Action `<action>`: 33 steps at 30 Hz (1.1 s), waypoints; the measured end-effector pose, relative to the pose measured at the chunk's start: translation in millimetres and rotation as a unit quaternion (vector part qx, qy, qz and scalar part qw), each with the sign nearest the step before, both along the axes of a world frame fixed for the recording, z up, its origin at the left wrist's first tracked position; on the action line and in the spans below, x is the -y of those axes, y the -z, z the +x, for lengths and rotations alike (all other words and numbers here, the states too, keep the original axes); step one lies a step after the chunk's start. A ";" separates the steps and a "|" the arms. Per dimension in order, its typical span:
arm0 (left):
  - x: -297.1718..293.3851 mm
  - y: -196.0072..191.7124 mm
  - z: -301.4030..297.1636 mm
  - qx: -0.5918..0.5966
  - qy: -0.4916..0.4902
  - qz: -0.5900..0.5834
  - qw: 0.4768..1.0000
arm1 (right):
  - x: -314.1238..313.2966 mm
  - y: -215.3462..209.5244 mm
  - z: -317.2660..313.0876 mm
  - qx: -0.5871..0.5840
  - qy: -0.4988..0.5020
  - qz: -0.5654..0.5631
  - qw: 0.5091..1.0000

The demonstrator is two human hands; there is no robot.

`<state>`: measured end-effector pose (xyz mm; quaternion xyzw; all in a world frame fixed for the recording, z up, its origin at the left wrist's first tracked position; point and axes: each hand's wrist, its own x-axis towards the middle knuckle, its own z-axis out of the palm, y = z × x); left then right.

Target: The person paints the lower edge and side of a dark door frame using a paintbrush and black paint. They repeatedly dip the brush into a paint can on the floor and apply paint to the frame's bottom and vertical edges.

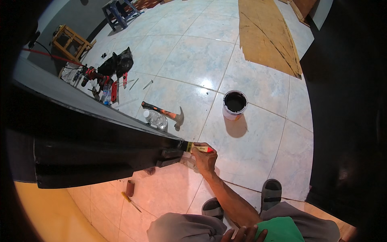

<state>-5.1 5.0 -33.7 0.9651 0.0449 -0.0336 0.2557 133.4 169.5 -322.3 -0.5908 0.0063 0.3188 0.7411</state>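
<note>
My right hand (204, 158) reaches forward between my knees, its fingers closed around a paintbrush (202, 149). The handle is pale with a red end, and the dark bristles touch the end of a black-painted wooden piece (100, 147), which looks like a door or frame. At the lower edge, my left hand (245, 234) shows only its fingers, slightly apart and holding nothing visible, close to the right forearm and green clothing. An open can of black paint (235, 105) stands on the tiles beyond my right hand.
A claw hammer (165, 113) and a clear plastic bottle (156, 119) lie near the black piece. Farther left are a red drill (91, 75) and black bags (117, 62). A yellow-handled tool (126, 197) lies below; a wooden sheet (271, 40) lies at the far right.
</note>
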 end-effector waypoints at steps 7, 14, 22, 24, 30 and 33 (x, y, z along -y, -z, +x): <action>-5.3 -1.5 3.8 -0.027 0.023 0.006 0.999 | -2.2 -19.9 7.6 -0.022 -0.016 0.027 0.999; -7.6 -1.3 3.2 -0.013 0.014 0.008 1.000 | -4.3 -87.2 15.0 -0.047 -0.062 0.047 0.996; -10.4 -4.5 6.4 -0.003 -0.003 0.013 1.000 | 15.2 -145.6 28.7 -0.108 -0.044 0.245 0.963; -10.3 -6.0 7.2 0.014 0.001 0.001 1.000 | 17.3 -112.5 34.8 -0.035 -0.012 0.126 0.991; -6.5 -3.1 5.4 -0.006 0.022 0.013 1.000 | -5.7 -22.8 7.8 -0.017 -0.022 0.035 0.999; -6.7 -2.4 6.0 -0.010 0.007 -0.001 1.000 | -10.1 -84.0 5.9 -0.035 -0.068 0.138 0.988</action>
